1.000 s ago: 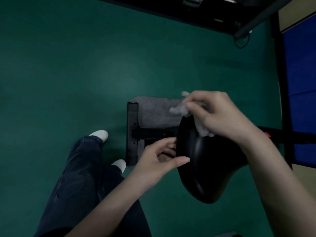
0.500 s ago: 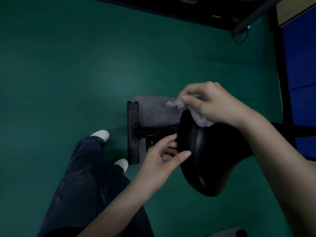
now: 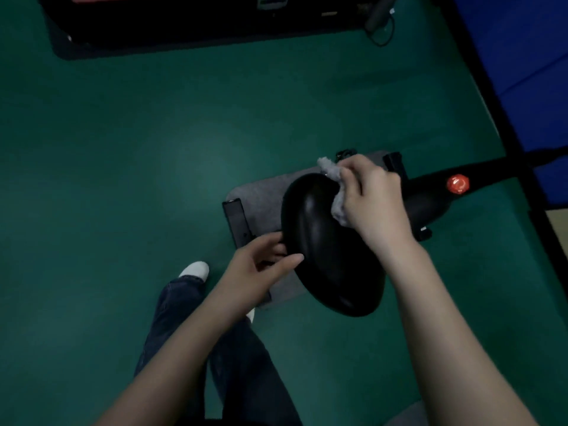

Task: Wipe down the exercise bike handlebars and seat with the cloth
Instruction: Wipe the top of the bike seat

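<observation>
The black bike seat (image 3: 325, 241) fills the middle of the head view, seen from above. My right hand (image 3: 373, 199) grips a crumpled grey cloth (image 3: 337, 207) and presses it on the seat's far right side. One end of the cloth sticks out past the fingers at the seat's far edge. My left hand (image 3: 261, 265) holds the seat's near left edge, thumb on top and fingers curled under it. The handlebars are out of view.
The bike frame (image 3: 430, 198) with a red knob (image 3: 458, 183) runs right from the seat. Below lie a grey mat (image 3: 258, 195) and a black base bar (image 3: 238, 222) on green floor. My legs and white shoe (image 3: 195, 269) stand at lower left. Dark equipment (image 3: 184, 23) spans the top, blue padding (image 3: 528, 72) the right.
The view has shifted, so the seat sits further right and the red knob shows. My right hand with the cloth has moved along the seat's far side. My left hand keeps its hold.
</observation>
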Demonstrator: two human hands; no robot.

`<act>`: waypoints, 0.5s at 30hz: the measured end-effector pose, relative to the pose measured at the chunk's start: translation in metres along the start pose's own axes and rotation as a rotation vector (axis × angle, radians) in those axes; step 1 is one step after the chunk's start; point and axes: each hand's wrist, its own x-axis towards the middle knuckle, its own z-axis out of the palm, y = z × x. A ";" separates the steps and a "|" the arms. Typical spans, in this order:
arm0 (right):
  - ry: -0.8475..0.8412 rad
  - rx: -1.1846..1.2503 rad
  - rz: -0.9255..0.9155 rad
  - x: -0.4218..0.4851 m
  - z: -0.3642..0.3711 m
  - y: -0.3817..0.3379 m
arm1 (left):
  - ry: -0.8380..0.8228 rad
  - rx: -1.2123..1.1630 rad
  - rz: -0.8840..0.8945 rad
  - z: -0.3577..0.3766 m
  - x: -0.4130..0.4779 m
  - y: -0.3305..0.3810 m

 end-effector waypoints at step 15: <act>0.514 0.854 0.653 -0.122 -0.031 0.006 | -0.015 0.869 0.200 -0.039 0.005 0.063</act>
